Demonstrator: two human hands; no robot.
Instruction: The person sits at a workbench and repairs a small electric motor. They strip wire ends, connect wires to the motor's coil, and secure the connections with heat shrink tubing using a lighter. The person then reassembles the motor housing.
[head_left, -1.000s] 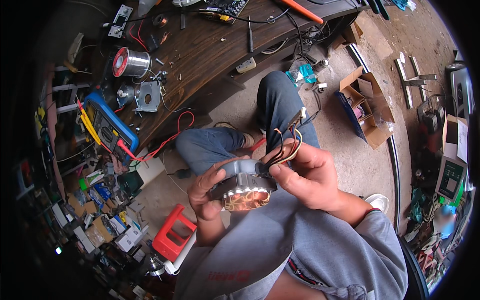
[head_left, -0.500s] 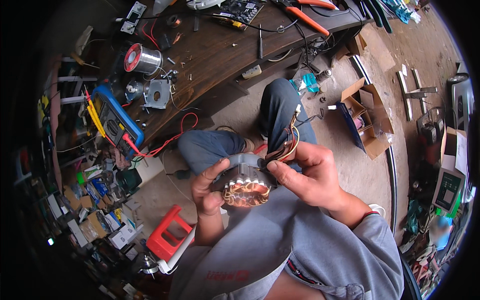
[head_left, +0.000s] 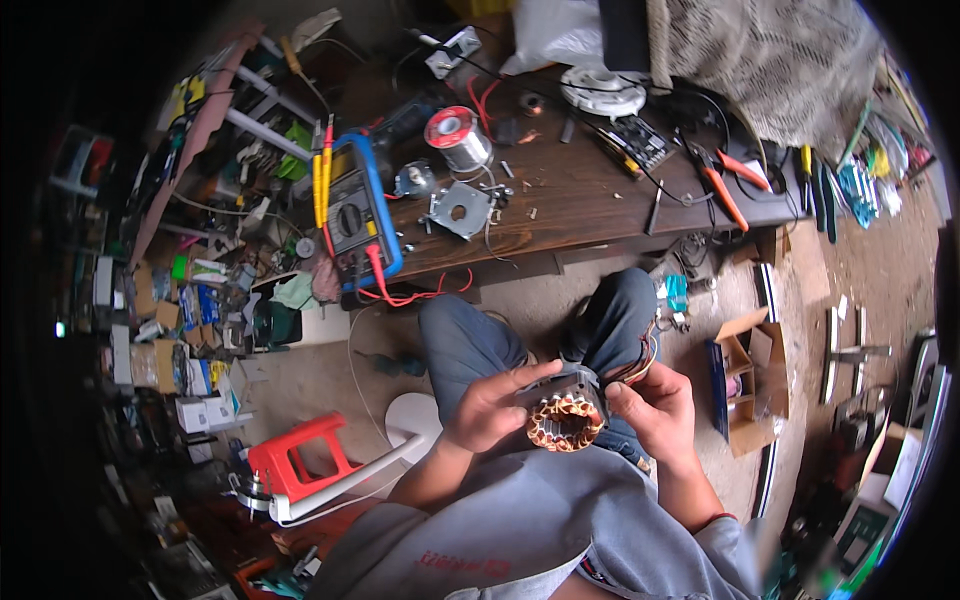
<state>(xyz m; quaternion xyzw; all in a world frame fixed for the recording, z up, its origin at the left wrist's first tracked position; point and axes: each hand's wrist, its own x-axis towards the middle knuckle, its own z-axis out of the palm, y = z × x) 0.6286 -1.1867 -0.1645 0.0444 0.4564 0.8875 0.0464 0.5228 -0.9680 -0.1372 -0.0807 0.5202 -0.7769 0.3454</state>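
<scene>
Above my lap I hold a motor stator point(head_left: 565, 422), a grey housing with a ring of copper windings and an open bore facing me. My left hand point(head_left: 487, 408) grips its left side, thumb near the windings and index finger along the top. At its right, my right hand point(head_left: 655, 405) pinches the bundle of thin coloured wires point(head_left: 645, 355) where they leave the housing. Part of the right fingers is hidden behind the wires and housing.
On the dark wooden bench point(head_left: 560, 210) lie a blue multimeter point(head_left: 360, 215), a solder spool point(head_left: 458, 138), a metal bracket point(head_left: 462, 208) and orange-handled pliers point(head_left: 722, 195). An open cardboard box point(head_left: 750, 385) stands on the floor at right; a red plastic frame point(head_left: 300, 455) is at left.
The view has swung up and to the left, showing more of the bench. The stator has tilted so its bore now faces me; both hands keep hold.
</scene>
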